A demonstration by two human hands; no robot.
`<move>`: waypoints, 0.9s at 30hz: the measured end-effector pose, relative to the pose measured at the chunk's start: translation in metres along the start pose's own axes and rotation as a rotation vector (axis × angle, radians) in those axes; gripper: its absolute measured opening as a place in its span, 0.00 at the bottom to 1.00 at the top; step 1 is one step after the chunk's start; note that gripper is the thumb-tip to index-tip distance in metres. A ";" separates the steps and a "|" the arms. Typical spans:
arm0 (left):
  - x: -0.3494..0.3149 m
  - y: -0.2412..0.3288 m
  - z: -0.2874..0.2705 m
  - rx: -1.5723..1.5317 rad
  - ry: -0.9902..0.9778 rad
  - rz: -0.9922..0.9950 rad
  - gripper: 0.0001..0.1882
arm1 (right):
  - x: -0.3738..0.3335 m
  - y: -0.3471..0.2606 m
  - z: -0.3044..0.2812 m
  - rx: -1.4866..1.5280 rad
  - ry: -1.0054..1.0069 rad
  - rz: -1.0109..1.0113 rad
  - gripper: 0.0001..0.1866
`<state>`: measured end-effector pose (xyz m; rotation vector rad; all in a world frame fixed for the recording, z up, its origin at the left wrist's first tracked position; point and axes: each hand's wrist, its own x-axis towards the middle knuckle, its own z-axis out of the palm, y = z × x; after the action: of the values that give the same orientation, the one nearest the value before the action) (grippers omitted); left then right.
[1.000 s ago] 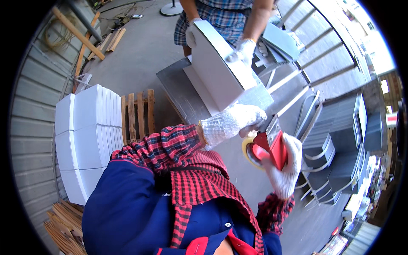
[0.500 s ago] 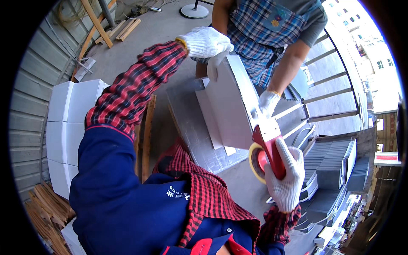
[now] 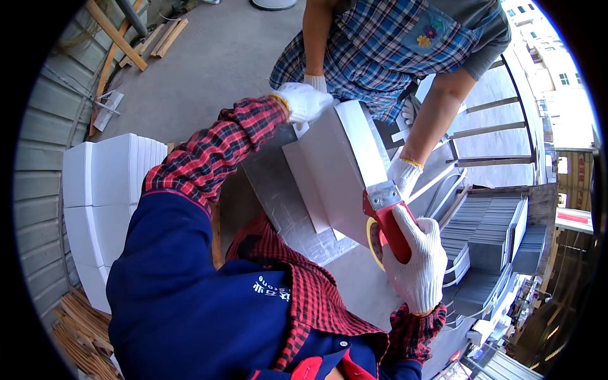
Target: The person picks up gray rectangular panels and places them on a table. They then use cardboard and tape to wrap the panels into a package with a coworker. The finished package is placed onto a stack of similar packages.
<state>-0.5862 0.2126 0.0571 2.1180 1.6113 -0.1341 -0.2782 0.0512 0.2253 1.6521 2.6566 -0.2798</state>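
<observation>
A pale white block-shaped package stands on edge in front of me, tilted in the view, with its narrow white face turned to the right. My right hand, in a white knit glove, grips a red tape dispenser. Its metal head touches or nearly touches the near end of that narrow face, and a yellowish tape roll shows beside it. My gloved left hand is at the package's far left end, fingers bent together; what they hold is hidden.
Opposite stands a co-worker in a plaid apron, one gloved hand by the package's right side, the other behind my left hand. A worktable bears the package. White blocks are stacked left; grey slabs stand right.
My left hand has drawn slightly left of the package's far end. The co-worker's hand behind it has come into view. The dispenser remains at the near end in my right hand. The view has shifted.
</observation>
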 end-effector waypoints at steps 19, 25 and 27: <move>-0.116 0.007 0.069 -0.201 0.081 0.050 0.15 | -0.061 0.036 -0.004 0.136 0.025 0.041 0.29; -0.102 0.143 -0.014 0.175 0.680 0.718 0.40 | -0.144 0.081 0.028 0.164 0.111 0.073 0.33; -0.087 0.184 -0.002 0.270 0.501 0.761 0.45 | -0.162 0.093 0.038 0.178 0.150 0.057 0.33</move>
<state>-0.4420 0.1005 0.1458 2.9947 0.9194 0.4847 -0.1270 -0.0584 0.1887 1.8666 2.7581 -0.4194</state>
